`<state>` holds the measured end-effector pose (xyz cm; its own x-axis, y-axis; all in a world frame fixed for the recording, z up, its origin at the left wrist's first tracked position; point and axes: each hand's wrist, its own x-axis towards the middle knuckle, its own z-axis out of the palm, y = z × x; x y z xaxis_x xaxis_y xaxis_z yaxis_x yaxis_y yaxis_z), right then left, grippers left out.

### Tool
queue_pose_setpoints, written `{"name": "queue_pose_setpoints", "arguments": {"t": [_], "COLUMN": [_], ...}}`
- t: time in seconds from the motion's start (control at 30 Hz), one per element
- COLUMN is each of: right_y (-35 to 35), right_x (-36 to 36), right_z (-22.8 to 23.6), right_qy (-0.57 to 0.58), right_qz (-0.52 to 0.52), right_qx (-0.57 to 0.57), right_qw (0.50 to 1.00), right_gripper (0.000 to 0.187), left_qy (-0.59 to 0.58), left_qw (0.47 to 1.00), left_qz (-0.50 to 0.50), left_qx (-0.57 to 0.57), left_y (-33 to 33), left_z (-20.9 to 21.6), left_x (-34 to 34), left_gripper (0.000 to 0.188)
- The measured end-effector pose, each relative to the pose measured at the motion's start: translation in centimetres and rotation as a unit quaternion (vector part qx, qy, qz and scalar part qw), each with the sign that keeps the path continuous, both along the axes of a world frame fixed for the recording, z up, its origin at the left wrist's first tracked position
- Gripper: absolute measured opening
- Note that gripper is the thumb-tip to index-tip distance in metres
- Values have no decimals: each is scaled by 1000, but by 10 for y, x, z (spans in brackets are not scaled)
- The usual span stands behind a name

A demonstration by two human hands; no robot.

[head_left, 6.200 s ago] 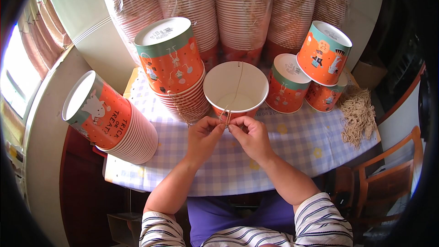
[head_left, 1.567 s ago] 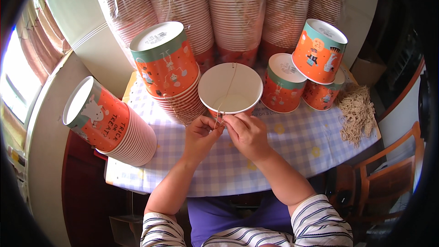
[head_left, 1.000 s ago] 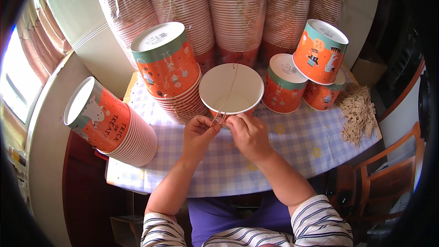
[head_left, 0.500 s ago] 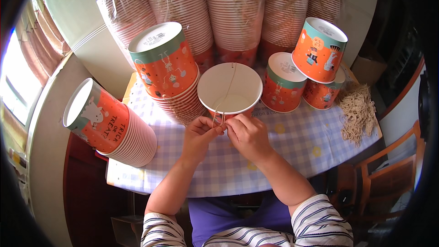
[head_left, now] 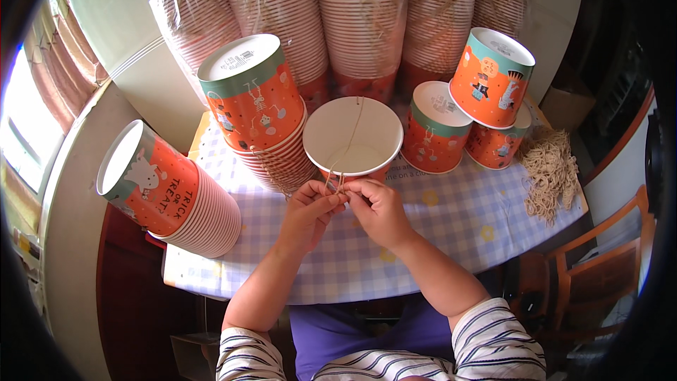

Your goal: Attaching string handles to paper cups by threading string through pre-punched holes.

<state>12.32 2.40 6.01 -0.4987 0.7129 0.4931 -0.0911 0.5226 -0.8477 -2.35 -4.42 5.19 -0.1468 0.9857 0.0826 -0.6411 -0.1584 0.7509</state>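
An orange paper bucket (head_left: 354, 131) stands upright on the table with its white inside facing me. A thin beige string (head_left: 355, 129) crosses its opening from a hole in the far wall to the near rim. At that near rim, my left hand (head_left: 308, 209) pinches the string between thumb and fingers. Close against it, my right hand (head_left: 376, 209) is also closed on the string, fingertips nearly touching the left ones. Whether a knot lies between the fingertips is hidden.
Nested bucket stacks (head_left: 262, 109) stand left of the bucket, another (head_left: 169, 187) farther left. Upside-down buckets (head_left: 437, 130) sit at right, one (head_left: 493, 77) resting on others. Beige strings (head_left: 551, 173) lie bundled at the right edge. Plastic-wrapped stacks (head_left: 360, 17) line the back. A checked cloth (head_left: 451, 240) covers the table.
The bucket has shifted very slightly left. My right hand has moved a little left and its fingers have changed their hold on the string; the left hand stays nearly in place.
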Motion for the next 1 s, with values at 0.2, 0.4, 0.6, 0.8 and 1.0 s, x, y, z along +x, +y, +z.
{"name": "queue_pose_setpoints", "arguments": {"t": [0.2,0.4,0.6,0.8,1.0], "right_y": [1,-3,-1,1,-1], "right_x": [3,0,-1,-2,-3], "right_z": [1,-1,-7,-10,-8], "right_qy": [43,97,159,167,173], "right_qz": [100,110,128,129,125], "right_qx": [-191,-345,-478,-484,-488], "right_qw": [976,927,855,849,846], "right_gripper": [20,20,15,16,15], "left_qy": [-13,-14,5,63,146], "left_qw": [1000,1000,999,993,978], "left_qz": [1,1,23,91,145], "left_qx": [-2,-1,-30,-36,-19], "left_y": [0,1,1,0,-3], "left_z": [1,-2,0,0,2], "left_x": [-1,0,5,11,15], "left_gripper": [8,10,11,12,13]}}
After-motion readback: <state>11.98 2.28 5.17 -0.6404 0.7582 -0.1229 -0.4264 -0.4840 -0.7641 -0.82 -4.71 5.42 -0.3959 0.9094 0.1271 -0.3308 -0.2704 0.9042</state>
